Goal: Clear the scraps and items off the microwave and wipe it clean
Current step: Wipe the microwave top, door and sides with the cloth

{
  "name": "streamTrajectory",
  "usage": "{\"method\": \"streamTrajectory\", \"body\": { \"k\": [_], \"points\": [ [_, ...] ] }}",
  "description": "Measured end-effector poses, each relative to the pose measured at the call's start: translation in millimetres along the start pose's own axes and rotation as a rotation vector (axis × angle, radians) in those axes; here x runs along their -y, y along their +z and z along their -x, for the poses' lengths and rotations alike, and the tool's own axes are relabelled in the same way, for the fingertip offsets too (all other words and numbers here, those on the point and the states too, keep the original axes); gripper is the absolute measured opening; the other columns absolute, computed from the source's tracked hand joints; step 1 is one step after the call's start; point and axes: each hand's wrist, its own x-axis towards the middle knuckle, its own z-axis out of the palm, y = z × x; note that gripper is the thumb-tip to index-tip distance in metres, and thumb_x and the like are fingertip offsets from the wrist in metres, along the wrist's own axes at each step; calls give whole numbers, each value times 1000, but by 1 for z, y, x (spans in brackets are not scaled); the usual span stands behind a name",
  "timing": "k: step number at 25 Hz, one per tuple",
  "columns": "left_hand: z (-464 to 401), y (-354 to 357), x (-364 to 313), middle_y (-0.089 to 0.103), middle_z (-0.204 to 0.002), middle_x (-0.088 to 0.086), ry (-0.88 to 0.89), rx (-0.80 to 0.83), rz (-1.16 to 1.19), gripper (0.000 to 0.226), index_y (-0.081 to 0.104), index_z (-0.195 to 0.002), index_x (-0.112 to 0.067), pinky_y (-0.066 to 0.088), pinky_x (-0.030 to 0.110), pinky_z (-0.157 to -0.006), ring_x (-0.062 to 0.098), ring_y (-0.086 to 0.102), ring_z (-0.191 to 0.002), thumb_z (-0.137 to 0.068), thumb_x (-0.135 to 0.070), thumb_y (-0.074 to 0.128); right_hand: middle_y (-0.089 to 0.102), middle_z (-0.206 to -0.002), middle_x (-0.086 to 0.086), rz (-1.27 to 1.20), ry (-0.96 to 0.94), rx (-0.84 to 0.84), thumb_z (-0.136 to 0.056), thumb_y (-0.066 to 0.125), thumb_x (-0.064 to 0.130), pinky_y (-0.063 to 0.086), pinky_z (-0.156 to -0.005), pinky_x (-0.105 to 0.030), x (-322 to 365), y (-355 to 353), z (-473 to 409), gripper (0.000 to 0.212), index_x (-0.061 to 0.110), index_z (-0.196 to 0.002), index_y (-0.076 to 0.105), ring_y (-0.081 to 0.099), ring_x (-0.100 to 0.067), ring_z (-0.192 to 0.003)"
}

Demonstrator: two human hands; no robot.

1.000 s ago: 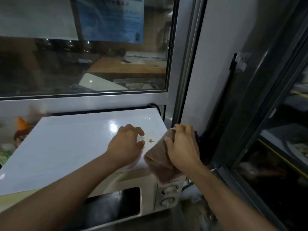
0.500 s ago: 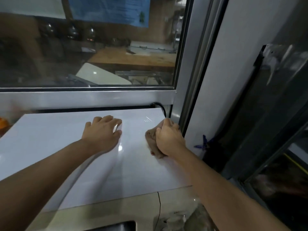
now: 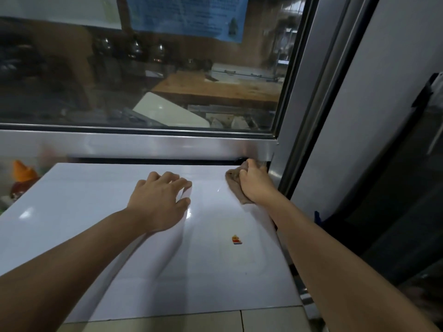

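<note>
Microwave top [image 3: 100, 226]; sticker [image 3: 236, 239], perhaps; cloth [image 3: 236, 182]

One microwave [image 3: 143, 271] shows, seen from above by its glossy white top. Two bare hands are over it: one left hand [image 3: 159, 202] and one right hand [image 3: 255, 185]. There is one brown cloth [image 3: 236, 184]. One small red, orange and blue sticker [image 3: 236, 240] sits on the white top. One window [image 3: 143, 68] stands behind, with one blue printed notice [image 3: 189, 15] and one white sheet [image 3: 60, 8] on the glass. At the left edge there is one orange-topped figure [image 3: 22, 176], blurred.
</note>
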Motion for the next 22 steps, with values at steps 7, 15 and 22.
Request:
{"method": "streamTrajectory", "body": {
  "k": [7, 15, 22],
  "points": [
    [-1, -14, 13, 30, -151, -7, 35, 86, 120, 46, 35, -140, -32, 28, 44, -110, 24, 27, -137, -94, -38, 41, 12, -152, -14, 130, -149, -15, -98, 30, 26, 35, -106, -42, -18, 2, 51, 40, 12, -135, 30, 32, -36, -131],
    [28, -33, 121, 41, -140, 4, -105, 26, -40, 41, 42, -132, -30, 35, 41, -103, 27, 36, -127, -93, -43, 43, 17, -153, -11, 349, -145, -90, -95, 32, 32, 15, -115, -39, 23, 15, 10, 48, 17, -141, 32, 18, -30, -139],
    [41, -18, 139, 35, -146, -1, -78, -14, 41, 43, 38, -134, -35, 32, 42, -106, 24, 34, -130, -93, -47, 41, 19, -155, -4, 236, -450, 58, -94, 34, 30, 13, -118, -41, 136, 88, 21, 48, 20, -141, 33, 14, -21, -143]
  ]
}}
